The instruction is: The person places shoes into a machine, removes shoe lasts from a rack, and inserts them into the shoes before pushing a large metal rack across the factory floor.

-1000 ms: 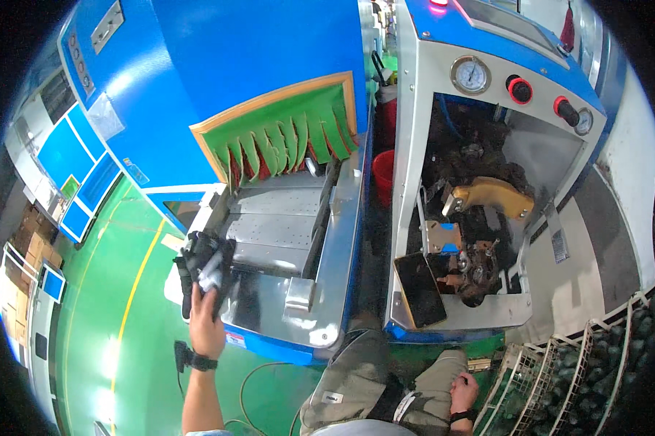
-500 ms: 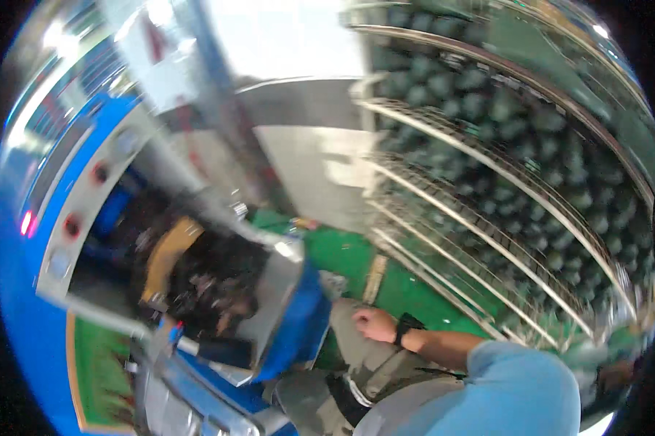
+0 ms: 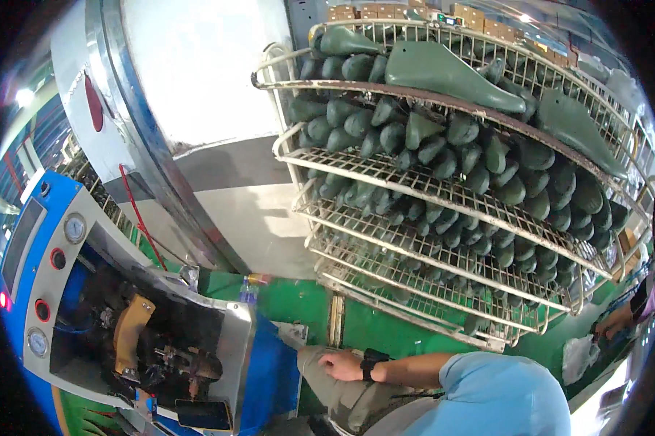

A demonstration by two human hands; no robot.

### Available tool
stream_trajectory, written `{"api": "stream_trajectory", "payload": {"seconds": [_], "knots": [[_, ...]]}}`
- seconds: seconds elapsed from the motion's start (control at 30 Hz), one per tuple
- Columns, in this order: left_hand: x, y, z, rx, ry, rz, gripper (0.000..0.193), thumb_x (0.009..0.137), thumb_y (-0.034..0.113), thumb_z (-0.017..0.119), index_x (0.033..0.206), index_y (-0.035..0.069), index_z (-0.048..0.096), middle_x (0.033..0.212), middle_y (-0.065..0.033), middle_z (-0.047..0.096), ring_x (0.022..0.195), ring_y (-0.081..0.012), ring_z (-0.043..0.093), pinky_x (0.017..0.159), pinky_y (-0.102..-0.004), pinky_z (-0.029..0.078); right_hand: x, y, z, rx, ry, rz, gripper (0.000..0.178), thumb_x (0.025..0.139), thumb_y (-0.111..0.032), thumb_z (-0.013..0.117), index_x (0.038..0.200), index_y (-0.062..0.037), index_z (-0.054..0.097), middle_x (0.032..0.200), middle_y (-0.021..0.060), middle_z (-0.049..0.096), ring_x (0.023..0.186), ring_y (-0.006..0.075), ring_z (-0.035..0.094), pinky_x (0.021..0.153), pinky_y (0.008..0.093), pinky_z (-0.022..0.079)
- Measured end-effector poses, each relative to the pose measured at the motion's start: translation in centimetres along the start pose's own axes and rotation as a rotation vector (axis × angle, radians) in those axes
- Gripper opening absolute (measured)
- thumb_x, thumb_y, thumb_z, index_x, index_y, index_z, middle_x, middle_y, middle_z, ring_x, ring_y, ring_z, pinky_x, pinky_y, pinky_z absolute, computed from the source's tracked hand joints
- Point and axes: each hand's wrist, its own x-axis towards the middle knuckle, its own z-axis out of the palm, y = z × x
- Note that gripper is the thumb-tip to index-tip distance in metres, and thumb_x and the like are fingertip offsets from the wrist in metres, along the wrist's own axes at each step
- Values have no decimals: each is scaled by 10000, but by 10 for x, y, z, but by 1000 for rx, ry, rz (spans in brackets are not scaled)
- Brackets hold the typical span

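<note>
My right hand [image 3: 342, 365] rests on the knee of my grey-brown trousers [image 3: 320, 385], fingers loosely curled, with nothing visible in them. A black watch or band [image 3: 372, 363] is on that wrist, below a light blue sleeve [image 3: 498, 389]. My left hand is outside the picture. To the left of the knee stands a blue and grey machine [image 3: 266, 370] with an open dark cavity. A tan curved piece [image 3: 133, 333] sits inside it, beside dark metal parts [image 3: 186, 367]. On its near edge lies a flat black rectangular thing [image 3: 204, 415].
A cream wire rack [image 3: 415, 185] fills the right side, its shelves full of dark green shoe lasts [image 3: 444, 73]. Behind the machine is a metal-edged pillar [image 3: 131, 138]. The floor [image 3: 233, 285] is green. At the far right another person's hand [image 3: 618, 320] is near a clear plastic bag [image 3: 580, 357].
The view has swung to the right and sharpened, so the machine sits lower left and more of the rack shows. My right hand stays on the knee.
</note>
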Motion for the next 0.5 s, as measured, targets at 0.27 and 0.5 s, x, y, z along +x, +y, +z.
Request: {"api": "stream_trajectory", "payload": {"seconds": [0.27,0.5], "knots": [[3,14,-4,-78,-8,-124,519,1011,360,378,1203,-79,578,1210,-288,592,1137,-467,539,997,-558,399,11,4,10,-76,-7,-69,247,878,-234,567,1061,-96,661,764,119,688,684,281,667,642,407,516],[11,20,-3,-74,59,-90,485,1020,335,384,1165,-72,604,1167,-282,612,1112,-452,557,975,-548,416,19,25,15,-40,-45,-35,272,879,-234,567,1085,-81,659,925,138,701,809,305,671,726,400,518]]}}
